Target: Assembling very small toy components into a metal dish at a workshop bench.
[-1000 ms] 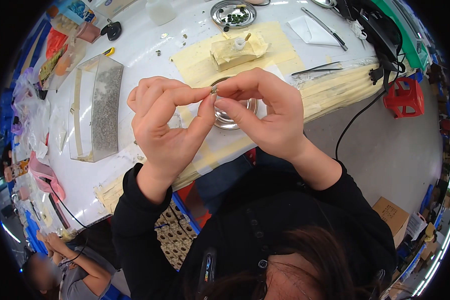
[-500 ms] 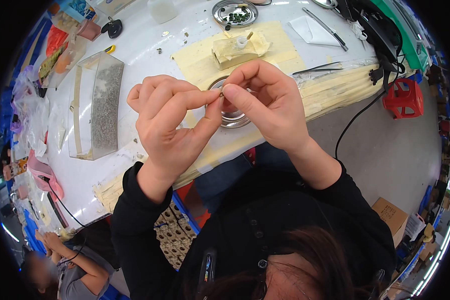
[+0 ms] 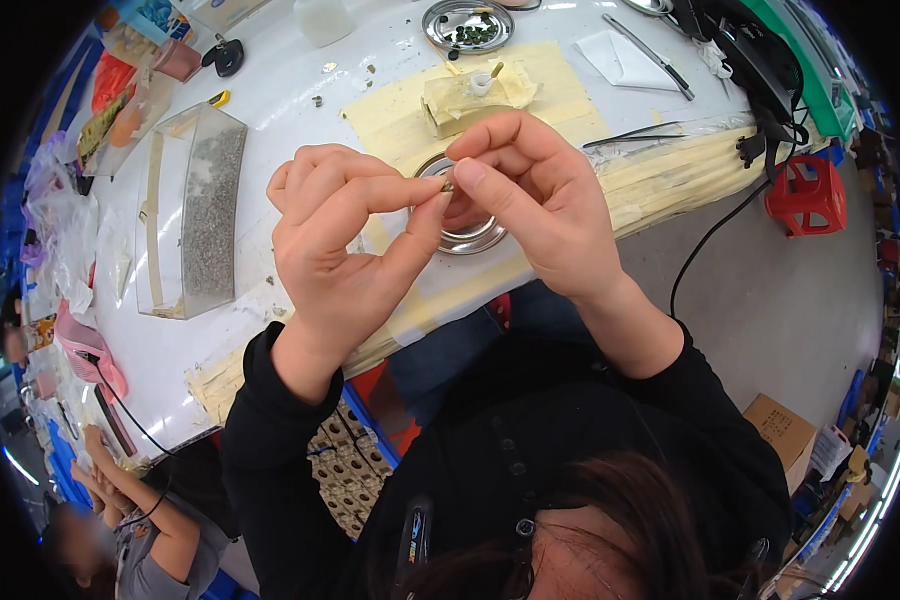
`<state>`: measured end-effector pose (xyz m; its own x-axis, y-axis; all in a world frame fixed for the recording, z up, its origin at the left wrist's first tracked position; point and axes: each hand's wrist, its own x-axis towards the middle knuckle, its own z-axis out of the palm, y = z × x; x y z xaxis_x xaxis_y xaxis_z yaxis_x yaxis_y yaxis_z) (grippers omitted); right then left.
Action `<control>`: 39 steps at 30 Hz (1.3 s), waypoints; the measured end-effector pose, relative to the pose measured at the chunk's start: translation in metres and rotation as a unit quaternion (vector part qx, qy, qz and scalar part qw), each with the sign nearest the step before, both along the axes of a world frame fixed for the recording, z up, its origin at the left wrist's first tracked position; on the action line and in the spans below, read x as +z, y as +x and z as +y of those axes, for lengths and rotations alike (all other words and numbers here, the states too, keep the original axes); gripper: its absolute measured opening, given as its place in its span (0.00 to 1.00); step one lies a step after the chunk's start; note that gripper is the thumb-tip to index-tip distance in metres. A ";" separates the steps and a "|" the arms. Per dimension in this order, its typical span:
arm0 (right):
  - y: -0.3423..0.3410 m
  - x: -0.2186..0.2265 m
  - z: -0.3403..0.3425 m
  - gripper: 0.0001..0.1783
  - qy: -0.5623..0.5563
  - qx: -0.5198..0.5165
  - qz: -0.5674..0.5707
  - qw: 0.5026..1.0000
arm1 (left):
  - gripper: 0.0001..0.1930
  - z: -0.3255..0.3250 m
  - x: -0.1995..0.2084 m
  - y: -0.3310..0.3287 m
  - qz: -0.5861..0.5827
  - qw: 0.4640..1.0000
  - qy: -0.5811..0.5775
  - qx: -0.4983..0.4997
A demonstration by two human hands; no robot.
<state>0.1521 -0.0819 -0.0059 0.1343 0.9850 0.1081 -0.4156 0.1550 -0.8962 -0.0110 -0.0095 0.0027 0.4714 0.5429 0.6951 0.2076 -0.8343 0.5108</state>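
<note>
My left hand [image 3: 345,235] pinches a tiny brownish piece [image 3: 448,186] between thumb and forefinger; its kind is too small to make out. My right hand [image 3: 545,205] meets it from the other side, with thumb and forefinger closed at the piece and the other fingers curled behind. Both hands are raised over a round metal dish [image 3: 478,243], which they partly cover, so its contents are mostly hidden. Just beyond them is a tape-covered block [image 3: 455,118] bearing a small white cup [image 3: 482,84] with a stick in it.
A metal plate [image 3: 430,35] of small dark green pieces lies at the back. Tweezers [image 3: 630,134] and a pen-like tool [image 3: 660,65] are to the right. A clear box of grey grains [image 3: 210,210] stands left. A red stool [image 3: 808,195] and another person [image 3: 160,520] are farther off.
My fingertips have shifted slightly around the tiny piece, and more of it shows now. My right thumb has tilted up a little. The other person's arms have moved.
</note>
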 end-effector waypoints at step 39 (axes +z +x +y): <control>0.000 -0.009 0.000 0.08 0.149 -0.160 -0.354 0.910 | 0.09 -0.001 -0.002 0.000 0.046 0.993 0.087 0.059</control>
<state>0.1525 -0.0823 -0.0153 0.2029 0.8206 0.5342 0.3577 0.4457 -0.8206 -0.0110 -0.0101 0.0011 0.4772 0.4742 0.7399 0.3487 -0.8750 0.3358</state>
